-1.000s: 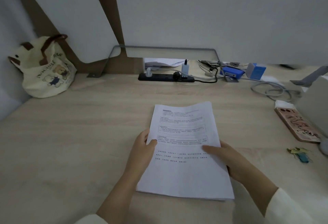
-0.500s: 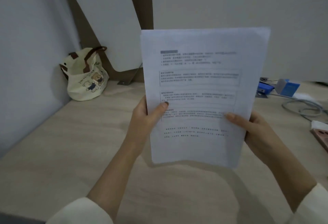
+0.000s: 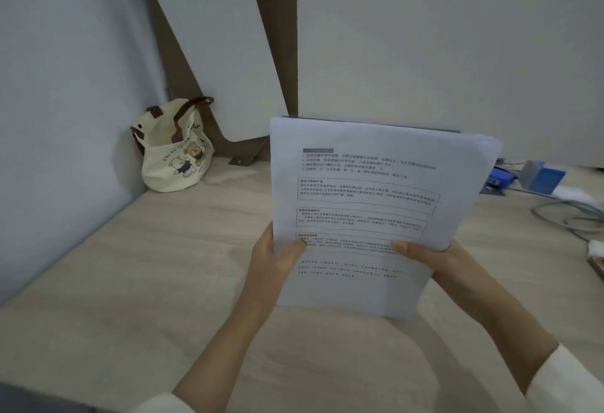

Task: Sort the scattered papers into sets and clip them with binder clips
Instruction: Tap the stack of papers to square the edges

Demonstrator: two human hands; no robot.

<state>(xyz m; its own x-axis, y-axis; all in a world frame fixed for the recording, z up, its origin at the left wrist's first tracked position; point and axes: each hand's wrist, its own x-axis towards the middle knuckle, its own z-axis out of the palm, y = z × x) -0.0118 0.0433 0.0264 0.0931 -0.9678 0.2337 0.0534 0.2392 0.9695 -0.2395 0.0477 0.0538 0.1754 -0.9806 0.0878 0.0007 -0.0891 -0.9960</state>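
A stack of white printed papers (image 3: 366,203) is held up off the wooden desk (image 3: 163,265), tilted toward me with the text side facing. My left hand (image 3: 274,259) grips its lower left edge, thumb on the front. My right hand (image 3: 425,257) grips the lower right edge, thumb also on the front. The sheets' top right corners fan slightly. No binder clips are in view.
A cream tote bag (image 3: 173,151) with bear print sits in the back left corner against the partition. Blue boxes (image 3: 539,177), grey cables (image 3: 568,213) and a white charger (image 3: 595,249) lie at the right. White panels rise behind the desk.
The stack went from lying flat on the desk to being lifted in both hands. Since half a second ago it has dropped lower in view, and the view has turned left.
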